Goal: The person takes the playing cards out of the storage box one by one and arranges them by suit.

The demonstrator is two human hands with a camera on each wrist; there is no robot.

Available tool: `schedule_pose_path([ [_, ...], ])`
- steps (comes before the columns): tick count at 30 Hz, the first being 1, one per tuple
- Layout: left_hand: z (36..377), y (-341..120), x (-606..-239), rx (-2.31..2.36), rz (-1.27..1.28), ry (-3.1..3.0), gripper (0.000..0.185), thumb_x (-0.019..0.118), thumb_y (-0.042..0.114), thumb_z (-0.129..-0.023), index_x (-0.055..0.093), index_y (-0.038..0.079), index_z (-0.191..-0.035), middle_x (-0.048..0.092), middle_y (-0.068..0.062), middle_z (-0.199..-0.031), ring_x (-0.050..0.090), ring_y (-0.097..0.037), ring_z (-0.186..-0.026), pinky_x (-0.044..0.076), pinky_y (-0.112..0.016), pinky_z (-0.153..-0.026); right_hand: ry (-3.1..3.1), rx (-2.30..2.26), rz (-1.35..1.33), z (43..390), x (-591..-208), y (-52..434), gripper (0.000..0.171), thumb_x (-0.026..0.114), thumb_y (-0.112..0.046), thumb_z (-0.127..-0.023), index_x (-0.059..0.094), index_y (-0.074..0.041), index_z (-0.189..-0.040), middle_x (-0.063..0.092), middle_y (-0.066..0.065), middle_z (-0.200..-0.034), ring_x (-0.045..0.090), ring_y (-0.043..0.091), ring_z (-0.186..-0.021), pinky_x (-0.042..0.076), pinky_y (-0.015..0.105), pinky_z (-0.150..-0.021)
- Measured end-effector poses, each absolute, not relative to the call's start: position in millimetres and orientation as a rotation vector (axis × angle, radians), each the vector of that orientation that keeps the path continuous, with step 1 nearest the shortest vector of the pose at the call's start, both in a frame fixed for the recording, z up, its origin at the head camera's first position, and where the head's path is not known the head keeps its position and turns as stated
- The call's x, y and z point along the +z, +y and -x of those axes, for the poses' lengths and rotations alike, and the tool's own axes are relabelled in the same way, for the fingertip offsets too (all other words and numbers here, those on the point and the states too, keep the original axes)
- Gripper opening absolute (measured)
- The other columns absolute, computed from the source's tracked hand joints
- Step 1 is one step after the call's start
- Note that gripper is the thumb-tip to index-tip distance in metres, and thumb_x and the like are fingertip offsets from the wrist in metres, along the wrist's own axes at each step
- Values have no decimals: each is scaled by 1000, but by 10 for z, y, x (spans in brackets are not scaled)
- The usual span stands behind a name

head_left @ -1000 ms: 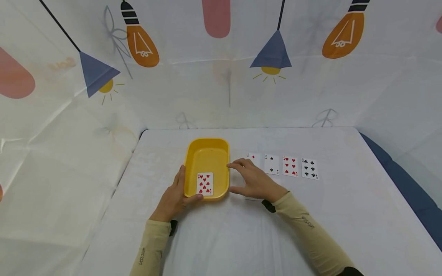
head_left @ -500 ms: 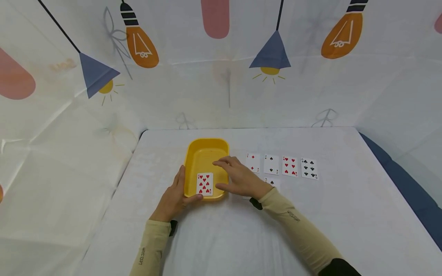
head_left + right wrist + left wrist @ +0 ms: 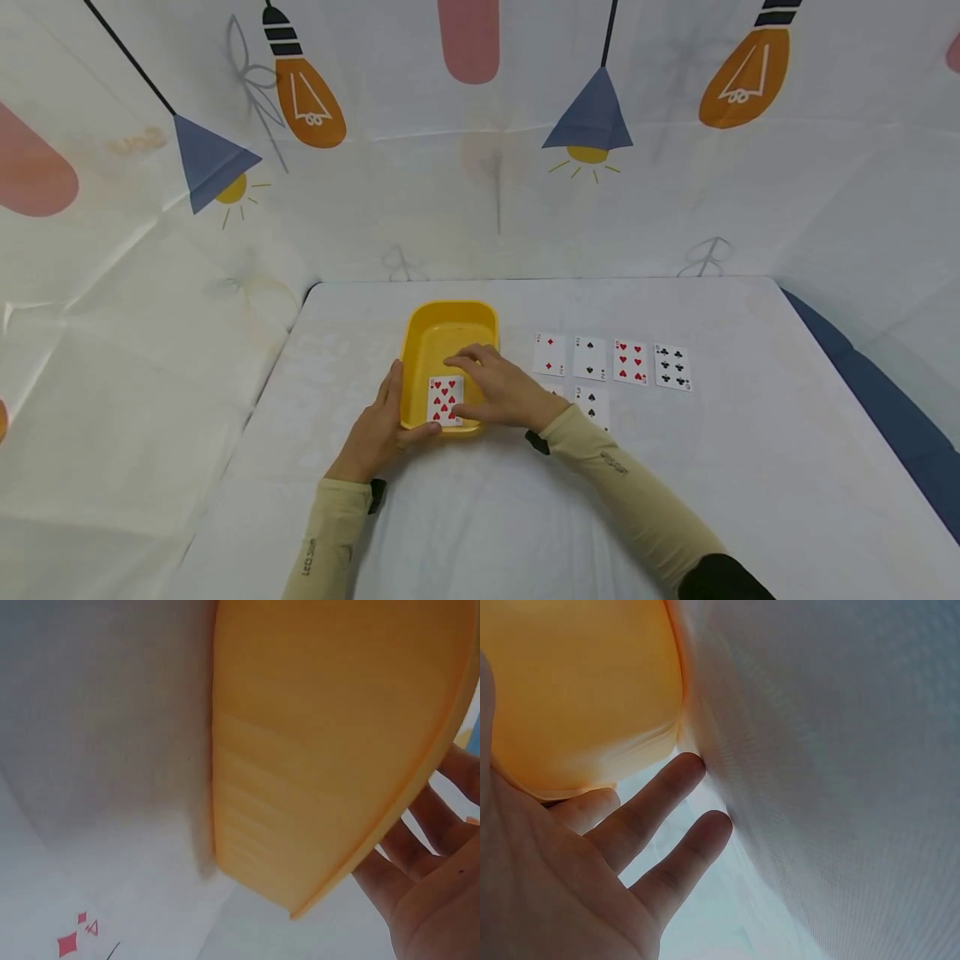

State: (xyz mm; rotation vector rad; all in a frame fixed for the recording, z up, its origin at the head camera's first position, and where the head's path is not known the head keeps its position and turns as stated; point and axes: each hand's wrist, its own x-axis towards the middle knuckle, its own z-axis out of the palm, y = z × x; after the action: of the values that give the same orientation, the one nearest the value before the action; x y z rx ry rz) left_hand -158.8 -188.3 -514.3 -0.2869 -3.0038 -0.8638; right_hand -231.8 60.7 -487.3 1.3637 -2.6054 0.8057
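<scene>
My left hand [image 3: 372,433] holds the near left corner of a yellow tray [image 3: 438,337], thumb at the near rim, fingers along the left side. In the left wrist view the outer fingers [image 3: 676,862] reach down to the white cloth. A hearts playing card [image 3: 442,396] lies face up in the tray's near end. Above the tray's right half is my right hand [image 3: 504,390], with thumb and fingers apart. Its thumb tip overlaps the card's right edge; contact cannot be told. The right wrist view has the tray's outer wall [image 3: 322,750] before this hand [image 3: 442,877].
Right of the tray lie a two of diamonds [image 3: 550,354], two of spades [image 3: 590,358], six of hearts [image 3: 630,362] and six of clubs [image 3: 672,367]. In front lies a three of spades [image 3: 592,405]; beside it, another card is mostly hidden by my right wrist.
My right hand has moved left from the tray's right rim to over its inside, near the hearts card. The left hand and tray have stayed in place.
</scene>
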Motion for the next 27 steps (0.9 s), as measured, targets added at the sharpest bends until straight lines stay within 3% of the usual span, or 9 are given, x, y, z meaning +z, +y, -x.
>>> schedule_pose_path([
  [19,1589,-1877,-5145,-849,299,-2990,124,74,63,-83,-2,6,-163,17,-21,-166,65,-41,-94,51,-54,-95,-2812,467,-1353,2354,-4924,279,82,78,-54,-84,50,-11,-148,53,8,-140,51,25,-124,47,37,-103],
  [27,1594,-1870,-5136,-858,283,-3000,126,74,66,-82,-1,6,-163,15,-19,-167,63,-44,-105,48,-54,-100,-2880,299,-1319,2424,-4947,176,86,75,-61,-83,50,-11,-148,51,8,-143,49,25,-127,46,41,-104],
])
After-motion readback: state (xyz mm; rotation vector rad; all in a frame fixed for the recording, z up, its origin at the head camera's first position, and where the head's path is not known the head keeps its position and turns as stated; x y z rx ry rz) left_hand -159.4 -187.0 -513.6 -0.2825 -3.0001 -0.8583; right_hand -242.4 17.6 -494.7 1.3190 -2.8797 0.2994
